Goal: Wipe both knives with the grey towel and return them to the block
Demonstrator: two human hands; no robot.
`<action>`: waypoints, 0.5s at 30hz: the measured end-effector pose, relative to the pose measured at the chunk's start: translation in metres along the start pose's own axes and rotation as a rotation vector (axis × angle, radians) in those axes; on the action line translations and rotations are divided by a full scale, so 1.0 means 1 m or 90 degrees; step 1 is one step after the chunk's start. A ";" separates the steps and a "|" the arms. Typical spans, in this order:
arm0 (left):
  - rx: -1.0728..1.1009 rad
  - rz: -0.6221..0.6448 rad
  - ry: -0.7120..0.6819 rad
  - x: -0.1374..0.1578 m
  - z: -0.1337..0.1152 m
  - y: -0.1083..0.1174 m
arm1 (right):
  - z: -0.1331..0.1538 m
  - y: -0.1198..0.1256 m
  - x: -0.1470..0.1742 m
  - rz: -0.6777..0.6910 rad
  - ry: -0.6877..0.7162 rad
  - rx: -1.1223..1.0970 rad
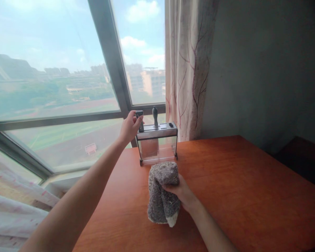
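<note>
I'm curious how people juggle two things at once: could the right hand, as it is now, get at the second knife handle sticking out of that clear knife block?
Probably not: the right hand is full of grey cloth, though the second handle stands unobstructed.

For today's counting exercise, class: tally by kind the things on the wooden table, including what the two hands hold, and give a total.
Knife holder, clear-sided, on the table: 1
Dark handles standing in its top: 2, one gripped by the left hand, one free
Grey cloth, held by the right hand: 1
Total: 4
</note>
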State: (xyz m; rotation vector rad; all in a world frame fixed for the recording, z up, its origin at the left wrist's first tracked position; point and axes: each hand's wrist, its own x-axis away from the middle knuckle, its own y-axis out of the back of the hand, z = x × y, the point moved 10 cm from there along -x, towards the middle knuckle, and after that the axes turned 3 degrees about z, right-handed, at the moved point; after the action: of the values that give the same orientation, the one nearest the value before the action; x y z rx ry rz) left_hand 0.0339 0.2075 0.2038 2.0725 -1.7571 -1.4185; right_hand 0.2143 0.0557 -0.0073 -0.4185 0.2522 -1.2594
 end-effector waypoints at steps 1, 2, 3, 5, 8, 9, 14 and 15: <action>-0.011 -0.001 -0.001 0.000 -0.001 0.001 | 0.000 0.000 0.000 0.000 0.000 -0.002; -0.025 -0.008 -0.002 -0.001 -0.001 0.002 | 0.001 0.000 0.000 -0.001 0.001 -0.002; -0.042 -0.021 -0.003 -0.002 -0.003 0.005 | 0.001 0.000 0.000 -0.003 0.002 -0.002; -0.070 -0.054 -0.006 -0.006 -0.008 0.013 | 0.001 0.000 0.000 -0.007 0.003 0.001; -0.097 -0.074 -0.031 -0.015 -0.023 0.020 | 0.000 0.001 0.001 -0.015 0.001 0.004; -0.115 -0.068 -0.043 -0.019 -0.031 0.021 | 0.000 0.001 0.001 -0.017 0.000 0.005; -0.303 0.068 -0.089 -0.039 -0.064 -0.001 | 0.000 0.000 0.001 -0.015 -0.006 0.004; -0.344 0.103 -0.091 -0.042 -0.068 -0.008 | 0.000 0.000 0.001 -0.015 -0.010 0.002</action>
State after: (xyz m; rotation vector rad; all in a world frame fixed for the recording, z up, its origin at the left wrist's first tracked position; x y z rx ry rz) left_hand 0.0889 0.2118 0.2622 1.5508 -1.3376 -1.7776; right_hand 0.2143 0.0545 -0.0074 -0.4304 0.2326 -1.2780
